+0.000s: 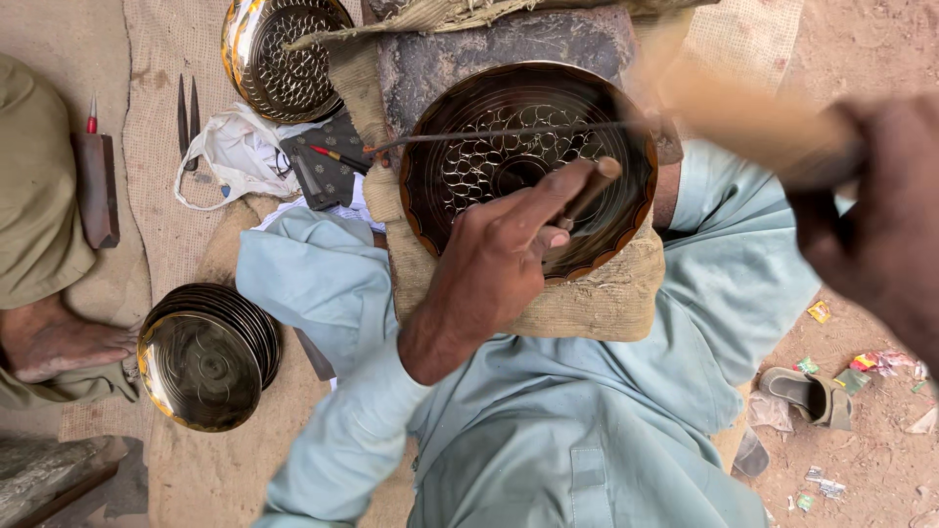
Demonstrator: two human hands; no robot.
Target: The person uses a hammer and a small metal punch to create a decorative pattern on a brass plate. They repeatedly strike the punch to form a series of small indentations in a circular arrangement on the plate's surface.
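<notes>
The left hand (494,259) pinches a small punch (585,192) on the brass plate (528,166) in the lap, and the raised right hand's (880,225) mallet (724,108) (blurred, gripped tight) could hit fingers.

The right hand (875,220) and its wooden handle (743,117) are blurred, partly cropped.

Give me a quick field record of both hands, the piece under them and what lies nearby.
left hand: grips a chisel, tip on the plate
right hand: raised, holds a blurred wooden mallet
plate: dark round brass plate with engraved scales, on a burlap pad
nearby: stack of plates at left; pierced bowl above
</notes>
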